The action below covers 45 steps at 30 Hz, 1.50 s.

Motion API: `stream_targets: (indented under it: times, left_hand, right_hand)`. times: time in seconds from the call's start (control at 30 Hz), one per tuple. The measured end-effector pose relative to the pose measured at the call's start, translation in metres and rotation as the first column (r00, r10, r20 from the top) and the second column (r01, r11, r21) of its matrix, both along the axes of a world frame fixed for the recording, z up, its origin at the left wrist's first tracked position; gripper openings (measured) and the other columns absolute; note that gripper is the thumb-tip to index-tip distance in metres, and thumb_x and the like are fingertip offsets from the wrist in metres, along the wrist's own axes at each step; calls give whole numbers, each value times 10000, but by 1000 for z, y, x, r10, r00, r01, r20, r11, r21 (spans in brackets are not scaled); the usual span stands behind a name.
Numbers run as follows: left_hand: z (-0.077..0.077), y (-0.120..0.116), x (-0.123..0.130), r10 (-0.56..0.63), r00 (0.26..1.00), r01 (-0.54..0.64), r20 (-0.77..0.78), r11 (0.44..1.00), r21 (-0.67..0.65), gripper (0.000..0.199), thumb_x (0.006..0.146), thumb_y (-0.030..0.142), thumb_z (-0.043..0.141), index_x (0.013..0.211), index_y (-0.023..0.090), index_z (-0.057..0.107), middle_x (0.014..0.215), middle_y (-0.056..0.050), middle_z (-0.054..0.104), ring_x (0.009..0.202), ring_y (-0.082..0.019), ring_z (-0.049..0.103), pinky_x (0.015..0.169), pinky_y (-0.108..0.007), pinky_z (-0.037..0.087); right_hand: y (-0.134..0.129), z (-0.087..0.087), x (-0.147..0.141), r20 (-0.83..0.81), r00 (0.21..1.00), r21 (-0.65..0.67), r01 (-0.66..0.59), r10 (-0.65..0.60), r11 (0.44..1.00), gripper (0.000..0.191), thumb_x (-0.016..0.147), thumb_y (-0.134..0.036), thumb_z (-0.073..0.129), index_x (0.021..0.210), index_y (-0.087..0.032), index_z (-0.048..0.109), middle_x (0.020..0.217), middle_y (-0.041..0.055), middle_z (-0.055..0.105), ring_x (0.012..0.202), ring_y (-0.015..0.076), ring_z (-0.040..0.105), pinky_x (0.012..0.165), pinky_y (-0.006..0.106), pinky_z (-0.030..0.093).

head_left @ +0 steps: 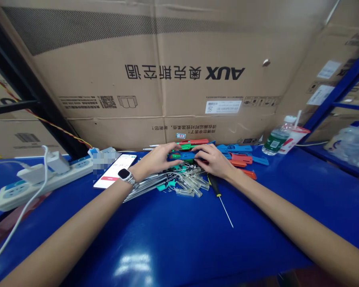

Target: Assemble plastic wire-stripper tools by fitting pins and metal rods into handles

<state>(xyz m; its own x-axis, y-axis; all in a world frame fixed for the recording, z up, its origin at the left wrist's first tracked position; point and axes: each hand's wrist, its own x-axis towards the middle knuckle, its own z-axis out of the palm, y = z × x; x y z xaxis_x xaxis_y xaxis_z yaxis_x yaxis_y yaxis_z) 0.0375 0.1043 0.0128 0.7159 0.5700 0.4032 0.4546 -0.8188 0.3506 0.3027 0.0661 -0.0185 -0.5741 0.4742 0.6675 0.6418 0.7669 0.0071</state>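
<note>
My left hand, with a watch on its wrist, has its thumb and fingers around the left end of a blue plastic lighter handle. From the other side my right hand curls its fingers onto the same handle; its fingertips are partly hidden. Just behind lie a green handle and a red handle. Below the hands is a heap of clear plastic tanks with thin wires and small teal pieces. Thin metal tubes lie bundled under my left wrist.
A screwdriver lies right of the heap. More blue and orange handles are at the right. A phone and a power strip lie left. A bottle and a cup stand right, before a large carton.
</note>
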Motion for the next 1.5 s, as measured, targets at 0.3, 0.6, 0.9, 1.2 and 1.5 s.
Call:
stream_targets:
  times: [0.3,0.6,0.9,1.2,1.5]
  left_hand:
    - [9,-21,-11,-20,999,21,-35,999,49,335,949,406,654,1219,209,658,1183,-95,680,1022,-248,671,893,-397,537]
    - [2,-34,-10,-38,999,39,-25,999,23,344,932,443,660,1197,224,665,1177,-98,687,977,-249,679,867,-418,549]
    - [-10,-103,-30,-73,995,74,-71,997,9,281,943,379,665,1183,235,641,1125,-66,683,1066,-250,666,949,-411,541]
    - [-5,-58,-27,102,995,-102,13,974,202,291,975,377,630,1199,189,626,1216,-114,663,1155,-282,596,1009,-470,488]
    - [-12,-28,-14,119,992,-114,-45,987,111,346,952,386,627,1242,199,637,1260,-126,679,1202,-310,590,1031,-504,474]
  right_hand:
    - [-4,5,7,-187,965,-135,157,-181,978,304,855,-131,496,1118,-213,624,1216,124,670,1147,298,599,951,478,465]
    - [30,18,13,111,938,-190,343,-327,920,197,944,-180,564,1014,-218,744,1034,89,746,1095,306,576,963,500,367]
    - [-24,41,-22,-61,988,-156,128,-139,979,366,1061,-311,470,1380,-290,649,1064,70,737,931,230,671,830,371,478]
    - [-54,32,-46,-241,930,-302,201,-279,932,381,1024,-345,480,1367,-280,631,1116,64,770,935,263,721,809,405,541]
    - [-87,11,-59,-129,984,-379,66,-123,923,56,929,-285,666,928,-229,672,951,25,745,838,193,674,712,312,471]
